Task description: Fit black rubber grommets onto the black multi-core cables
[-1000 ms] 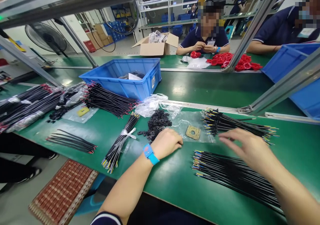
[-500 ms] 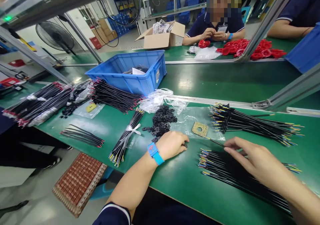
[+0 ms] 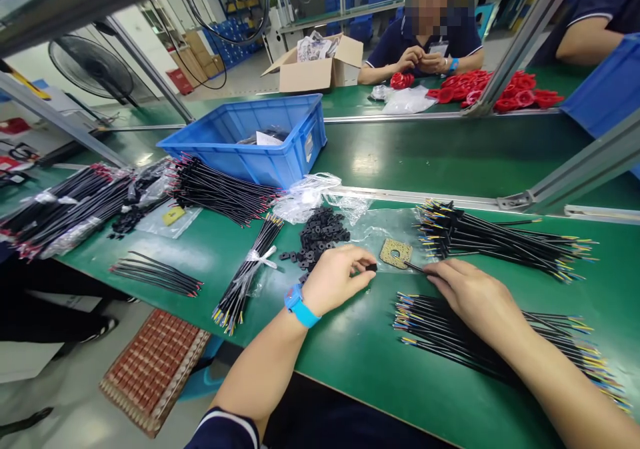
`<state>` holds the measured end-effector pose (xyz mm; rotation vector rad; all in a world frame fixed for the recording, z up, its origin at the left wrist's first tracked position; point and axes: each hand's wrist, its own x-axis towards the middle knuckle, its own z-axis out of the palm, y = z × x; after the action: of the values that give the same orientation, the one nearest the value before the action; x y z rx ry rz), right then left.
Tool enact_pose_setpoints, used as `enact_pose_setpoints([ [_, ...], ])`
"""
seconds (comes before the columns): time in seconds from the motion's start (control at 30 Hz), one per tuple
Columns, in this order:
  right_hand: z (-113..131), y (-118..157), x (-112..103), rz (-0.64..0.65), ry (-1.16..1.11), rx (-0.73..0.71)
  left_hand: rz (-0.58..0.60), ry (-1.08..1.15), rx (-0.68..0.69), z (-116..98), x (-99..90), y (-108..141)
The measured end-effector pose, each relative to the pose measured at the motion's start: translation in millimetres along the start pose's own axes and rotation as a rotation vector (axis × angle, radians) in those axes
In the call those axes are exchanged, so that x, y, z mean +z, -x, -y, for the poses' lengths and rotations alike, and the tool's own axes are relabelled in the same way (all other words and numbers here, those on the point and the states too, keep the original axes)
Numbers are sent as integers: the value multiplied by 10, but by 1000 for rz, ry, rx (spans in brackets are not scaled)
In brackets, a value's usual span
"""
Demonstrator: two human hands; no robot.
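My left hand [image 3: 336, 277] pinches a small black piece [image 3: 371, 268] between thumb and fingertips, like the ones heaped beside it. A thin black cable [image 3: 416, 267] is held near its end by my right hand [image 3: 467, 292]. The cable's tip points left, at the lower right edge of a yellow sponge [image 3: 385, 252] with a round hole; whether they touch I cannot tell. Under my right hand and forearm lies a spread of black cables [image 3: 450, 342] with coloured wire ends, partly hidden. A heap of small black pieces [image 3: 320, 232] sits just beyond my left hand.
Cables with black pieces on them [image 3: 500, 239] are stacked at the right back. A tied cable bundle [image 3: 250, 272] and loose red-tipped cables [image 3: 157, 272] lie left. Behind stand a blue bin [image 3: 240, 159] and a metal frame rail [image 3: 425, 199]. A co-worker [image 3: 430, 49] sits opposite.
My left hand has lifted and turned a little, and the black piece now shows in its fingertips. My right hand has moved left with the cable. The view has shifted slightly.
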<state>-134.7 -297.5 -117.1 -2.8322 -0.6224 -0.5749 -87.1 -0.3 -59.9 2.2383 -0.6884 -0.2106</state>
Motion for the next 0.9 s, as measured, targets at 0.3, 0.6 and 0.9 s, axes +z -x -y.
enact_pose_setpoints([
  [0.3,112,-13,-184,-153,107,-52,-159,743,-166,56,82,-113],
  [0.6,529,-24,-645,-338,-31,-143,-17,1248,-262,-65,237,-133],
  [0.9,534,-28,-639,-344,63,-219,-7,1295,-297,-112,203,-107],
])
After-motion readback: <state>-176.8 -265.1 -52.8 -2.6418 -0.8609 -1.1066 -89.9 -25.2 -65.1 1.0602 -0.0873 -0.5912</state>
